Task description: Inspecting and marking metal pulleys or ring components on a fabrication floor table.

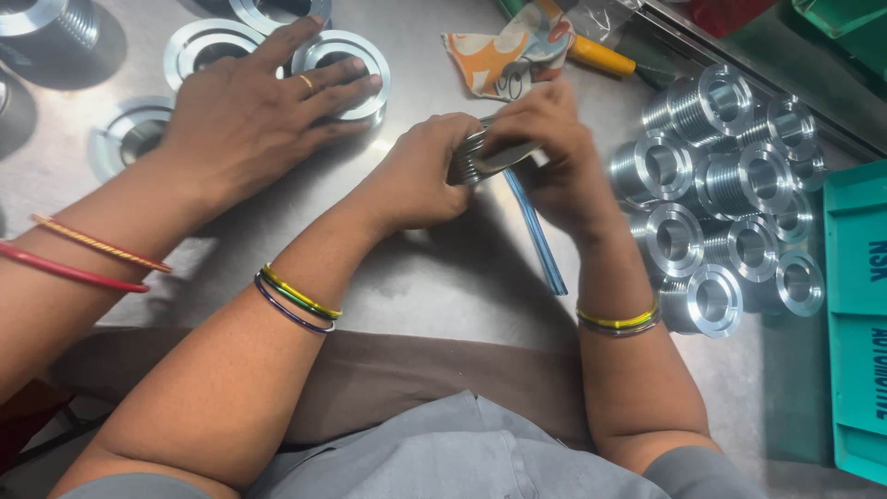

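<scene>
Above the steel table [443, 277], in the head view, the person's left hand [420, 176] and right hand [545, 152] close their fingers around 1 round threaded silver metal part [476, 159], held between them just over a thin blue strip [536, 231]. A heap of matching threaded silver flanged parts [721, 194] lies to the right, beside a teal plastic tray [855, 314]. A co-worker's hand [249, 115] rests flat, fingers spread, on a flat silver ring [346, 60] at upper left.

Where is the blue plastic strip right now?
In the head view, the blue strip lies on the steel table just below the right hand, left of the pile of threaded metal parts.
</scene>
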